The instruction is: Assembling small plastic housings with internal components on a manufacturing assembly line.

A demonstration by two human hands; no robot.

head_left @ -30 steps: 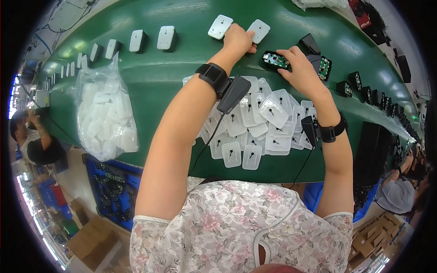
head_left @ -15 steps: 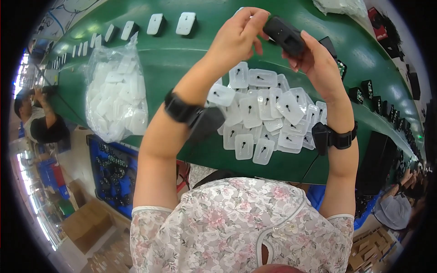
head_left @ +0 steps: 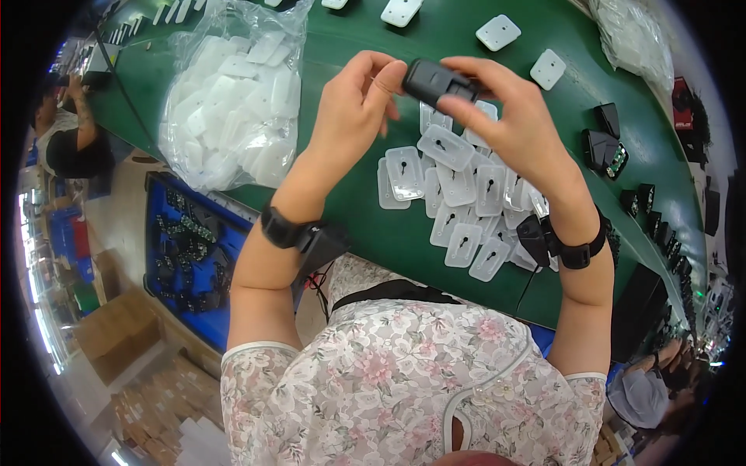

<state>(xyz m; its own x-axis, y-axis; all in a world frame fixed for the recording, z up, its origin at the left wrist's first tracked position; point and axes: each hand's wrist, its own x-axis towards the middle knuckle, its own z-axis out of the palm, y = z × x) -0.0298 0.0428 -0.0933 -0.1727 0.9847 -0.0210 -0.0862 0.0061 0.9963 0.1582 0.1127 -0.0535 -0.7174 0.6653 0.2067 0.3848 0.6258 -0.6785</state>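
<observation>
A black plastic housing (head_left: 437,80) with a recessed face is in my right hand (head_left: 509,105), thumb on its near side and fingers behind. My left hand (head_left: 359,105) is at the housing's left end, its thumb tip close to the edge. Thumb and forefinger are drawn together there; what they hold, if anything, is hidden. Below both hands lies a loose pile of translucent plastic covers (head_left: 489,190), each with a dark keyhole-shaped mark. Part of the pile is covered by my right hand and forearm. Black bands with box-shaped units are on both wrists.
A clear bag of white plastic pieces (head_left: 233,109) lies at left on the green table (head_left: 342,167). White-topped boxes (head_left: 497,33) line the far side. Black housings with circuit boards (head_left: 602,147) stand at right. A blue bin (head_left: 186,256) holds dark parts. Other people sit at both sides.
The view has shifted, bringing the bag nearer the middle. The housing has turned more level, and my right hand now wraps over its right end. My left hand stays beside its left end.
</observation>
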